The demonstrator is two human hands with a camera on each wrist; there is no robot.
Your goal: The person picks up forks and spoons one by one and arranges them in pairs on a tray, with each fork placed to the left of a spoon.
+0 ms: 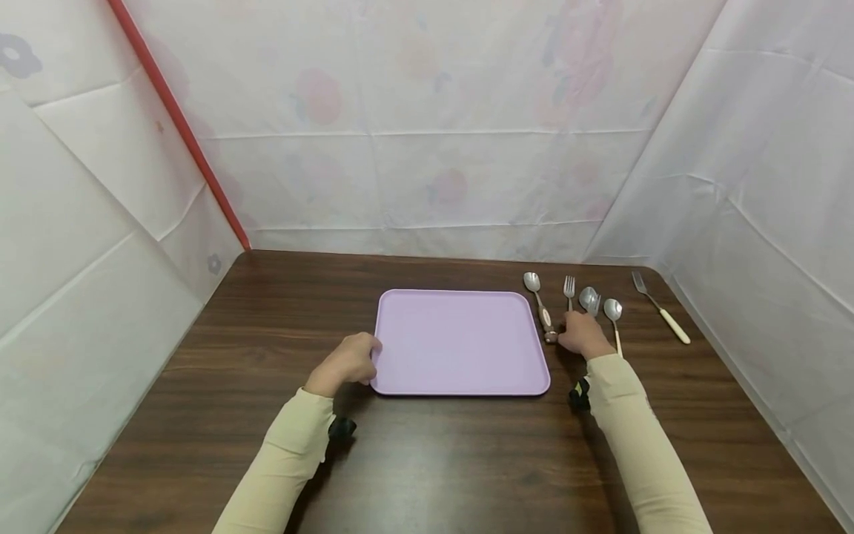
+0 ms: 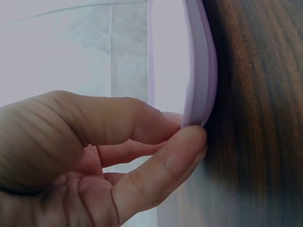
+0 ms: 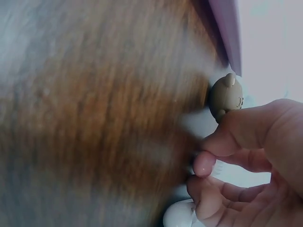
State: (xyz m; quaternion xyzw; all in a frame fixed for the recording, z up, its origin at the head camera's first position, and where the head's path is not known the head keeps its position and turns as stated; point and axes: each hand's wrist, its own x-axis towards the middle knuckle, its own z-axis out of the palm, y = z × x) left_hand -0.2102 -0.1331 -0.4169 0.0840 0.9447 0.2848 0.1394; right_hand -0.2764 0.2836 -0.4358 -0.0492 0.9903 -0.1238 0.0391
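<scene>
My left hand pinches the left rim of a pale purple tray; thumb and fingers meet at its edge in the left wrist view. Right of the tray, my right hand is low over a fork, its fingers bent and its thumb near them. The fork's handle is hidden by the hand, so a grip on it does not show. Close to the thumb lies a spoon with a brown handle, whose rounded end shows in the right wrist view.
Beyond my right hand lie a spoon with fork tines beside it, and another spoon with a pale handle. A cream-handled fork lies farther right. White patterned sheets enclose the dark wooden table.
</scene>
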